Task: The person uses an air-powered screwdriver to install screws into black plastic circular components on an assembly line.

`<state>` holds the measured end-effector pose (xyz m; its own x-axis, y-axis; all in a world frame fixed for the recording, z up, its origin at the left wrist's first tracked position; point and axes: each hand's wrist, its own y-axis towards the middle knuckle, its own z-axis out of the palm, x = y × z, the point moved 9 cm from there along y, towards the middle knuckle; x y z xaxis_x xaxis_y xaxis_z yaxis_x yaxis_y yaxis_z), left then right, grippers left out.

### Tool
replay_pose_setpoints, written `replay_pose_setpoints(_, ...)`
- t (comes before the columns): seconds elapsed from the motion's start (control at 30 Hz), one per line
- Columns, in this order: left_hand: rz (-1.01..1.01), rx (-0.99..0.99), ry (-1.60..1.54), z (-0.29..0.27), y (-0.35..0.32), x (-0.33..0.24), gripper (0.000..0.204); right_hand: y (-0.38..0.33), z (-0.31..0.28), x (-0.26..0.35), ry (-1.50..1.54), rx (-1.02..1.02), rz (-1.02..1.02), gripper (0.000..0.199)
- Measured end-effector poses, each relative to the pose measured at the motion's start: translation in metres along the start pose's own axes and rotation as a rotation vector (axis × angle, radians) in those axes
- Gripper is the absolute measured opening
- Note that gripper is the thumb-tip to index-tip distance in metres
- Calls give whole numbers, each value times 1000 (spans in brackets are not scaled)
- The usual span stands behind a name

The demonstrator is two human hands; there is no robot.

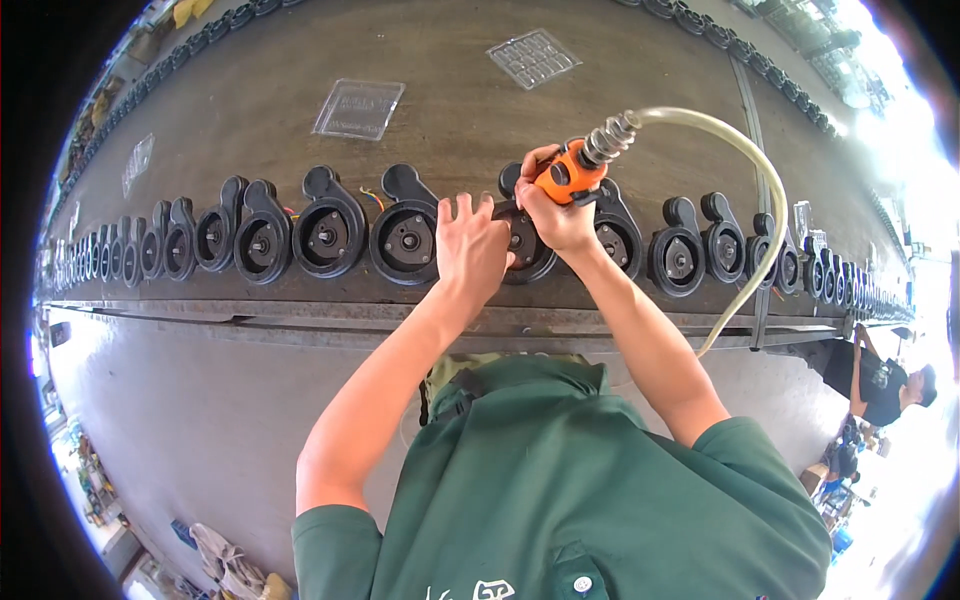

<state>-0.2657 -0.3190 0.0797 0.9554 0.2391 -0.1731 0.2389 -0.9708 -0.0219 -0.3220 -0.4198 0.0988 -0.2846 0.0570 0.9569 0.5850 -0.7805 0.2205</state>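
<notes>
My right hand (555, 212) is wrapped round an orange air tool (572, 172) with a silvery coupling at its top; a pale hose (765, 165) curves from it to the right. The tool stands over a black round housing (528, 262) with a metal centre, partly covered by my hands. My left hand (472, 245) is beside that housing, its thumb and index finger bent together at the left rim and its other fingers curled. What lies between them is hidden. Left of it stands another housing (404, 228); a further one (617, 240) is right of my right wrist.
A long row of like housings (330, 236) lines the front of the dark table (440, 60). Clear plastic trays (358, 108) lie behind them. Metal edging (330, 318) runs along the front. A person (893, 388) is at the far right. Another row (700, 28) runs along the far side.
</notes>
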Motion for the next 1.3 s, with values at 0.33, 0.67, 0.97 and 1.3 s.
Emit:
replay_pose_setpoints(0.33,17,39,72,2,2,0,26,-8,4,5,52,36,-34,22)
replay_pose_setpoints(0.67,14,68,37,7,2,4,34,-1,-17,8,184,-54,-53,24)
replay_pose_setpoints(0.97,32,-1,4,5,2,3,29,-48,-17,1,184,16,129,23)
replay_pose_setpoints(1.3,34,94,12,7,5,3,31,-46,-19,4,264,-44,115,24)
